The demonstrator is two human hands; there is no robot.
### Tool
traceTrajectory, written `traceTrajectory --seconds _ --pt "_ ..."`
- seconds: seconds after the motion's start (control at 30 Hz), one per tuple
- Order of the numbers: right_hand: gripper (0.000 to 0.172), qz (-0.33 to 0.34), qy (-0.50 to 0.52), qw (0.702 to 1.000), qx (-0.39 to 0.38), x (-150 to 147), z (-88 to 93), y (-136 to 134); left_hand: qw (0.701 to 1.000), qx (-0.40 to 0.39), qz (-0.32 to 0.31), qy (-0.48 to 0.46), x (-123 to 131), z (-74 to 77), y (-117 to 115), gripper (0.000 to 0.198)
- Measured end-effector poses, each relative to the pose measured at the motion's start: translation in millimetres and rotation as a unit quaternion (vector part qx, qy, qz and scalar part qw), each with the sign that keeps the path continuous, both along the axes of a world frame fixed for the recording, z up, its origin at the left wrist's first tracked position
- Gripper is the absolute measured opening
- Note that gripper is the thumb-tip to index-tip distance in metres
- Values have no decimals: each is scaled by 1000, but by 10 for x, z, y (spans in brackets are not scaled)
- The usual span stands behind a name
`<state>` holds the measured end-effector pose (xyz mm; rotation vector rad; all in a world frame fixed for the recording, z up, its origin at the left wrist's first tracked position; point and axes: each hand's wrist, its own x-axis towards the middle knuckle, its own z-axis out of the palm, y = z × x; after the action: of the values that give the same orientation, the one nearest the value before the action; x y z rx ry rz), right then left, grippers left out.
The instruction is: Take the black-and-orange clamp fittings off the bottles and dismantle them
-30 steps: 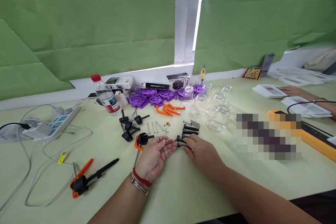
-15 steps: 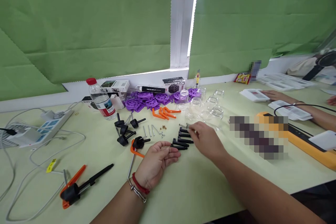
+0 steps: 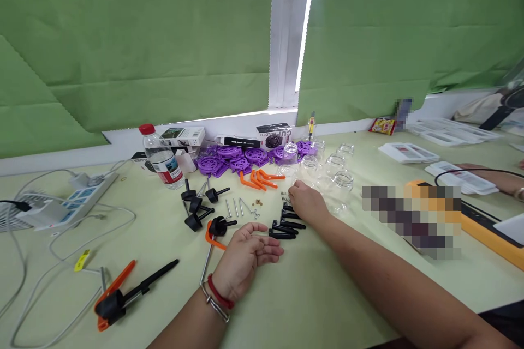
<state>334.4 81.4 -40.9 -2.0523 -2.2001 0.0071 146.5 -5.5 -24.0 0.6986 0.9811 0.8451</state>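
My left hand (image 3: pixel 249 253) rests palm up on the pale green table (image 3: pixel 319 294) with its fingers loosely half-curled and a red cord and metal bangle at the wrist. Nothing shows in it. Just past its fingertips lies a row of black rods (image 3: pixel 286 223). My right hand (image 3: pixel 307 202) reaches over those rods, fingertips pinched down at a few small springs (image 3: pixel 284 194); what they grip is hidden. Left of my hands lie black knobs (image 3: pixel 196 207), thin metal pins (image 3: pixel 235 207) and an orange-and-black knob piece (image 3: pixel 216 227).
Glass jars (image 3: pixel 335 174), purple discs (image 3: pixel 229 155), orange levers (image 3: pixel 260 177), boxes and a water bottle (image 3: pixel 161 158) fill the back. A power strip (image 3: pixel 82 193) with cables lies left, an orange-black clamp (image 3: pixel 118 294) front left. An orange device (image 3: pixel 487 229) and another person's arm (image 3: pixel 491 180) are right.
My right hand has moved from the near end of the black rods back to the springs behind them. My left hand has stayed palm up and curled slightly.
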Motion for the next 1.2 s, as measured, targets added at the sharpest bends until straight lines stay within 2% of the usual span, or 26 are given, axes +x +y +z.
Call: traceTrajectory --seconds 0.1,0.2,0.27,0.33,0.4,0.5,0.63,0.77,0.93,1.1,1.2 --pt "30 11 35 999 2 25 16 -13 1000 -3 -1 6 11 11 -15 35" --pt "29 41 125 991 38 31 113 -159 1000 5 1 5 25 22 -37 40" --pt "26 104 209 971 55 -18 199 -351 1000 11 1 -10 35 28 -49 44" --pt "21 209 265 941 16 -113 259 -577 999 15 4 -40 45 27 -55 48" --pt "14 287 270 919 -32 -233 268 -774 998 15 10 -63 52 19 -54 51" --pt "16 263 263 928 -19 -388 204 -921 997 7 35 -70 48 4 -47 54" --pt "19 222 289 931 11 -482 134 -902 994 7 72 -87 26 27 -51 48" --pt "19 193 358 913 8 -510 131 -860 987 15 101 -127 26 56 -53 44" --pt "18 168 440 882 -9 -533 75 -821 979 20 123 -161 53 -10 -33 39" --pt "13 132 473 870 -40 -541 59 -742 978 43 118 -169 57 -31 -65 35" --pt "11 144 460 874 -56 -543 97 -719 980 57 106 -155 52 6 -95 39"
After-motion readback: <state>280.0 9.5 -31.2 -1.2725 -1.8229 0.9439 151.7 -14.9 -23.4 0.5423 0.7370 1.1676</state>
